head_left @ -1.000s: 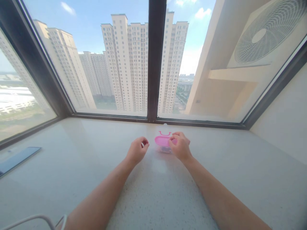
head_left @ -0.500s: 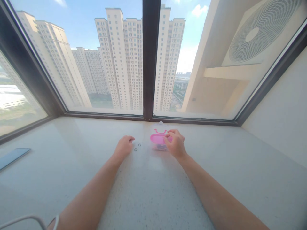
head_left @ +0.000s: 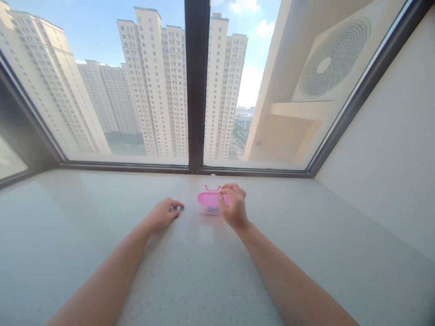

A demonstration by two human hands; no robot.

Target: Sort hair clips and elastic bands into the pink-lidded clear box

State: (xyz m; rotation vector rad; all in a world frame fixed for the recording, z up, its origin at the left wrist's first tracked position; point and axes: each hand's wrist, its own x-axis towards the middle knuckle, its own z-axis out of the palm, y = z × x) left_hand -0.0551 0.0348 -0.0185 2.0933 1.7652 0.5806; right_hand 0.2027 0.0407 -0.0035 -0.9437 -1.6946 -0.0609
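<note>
My left hand (head_left: 166, 213) is low over the sill, index finger and thumb apart. At its fingertips lies a small dark ring (head_left: 182, 208), partly covered by the index finger. A clear plastic box with a pink rim (head_left: 206, 198) stands just to the right, its clear lid (head_left: 213, 182) with a pink handle raised at the back. Small items inside show only as a dark and reddish blur. Around the box's right end, my right hand (head_left: 235, 206) is closed, thumb and index over the rim; its other fingers are partly hidden.
The pale speckled sill (head_left: 190, 271) runs up to the dark window frame (head_left: 136, 167) behind the box. A white wall (head_left: 380, 149) bounds the right side. Outside the glass are tall buildings and an air conditioner unit (head_left: 326, 63).
My left hand has moved onto the rings, and one of the two seen earlier is now hidden. My right hand keeps its place at the box. The view has turned right; the phone has left it.
</note>
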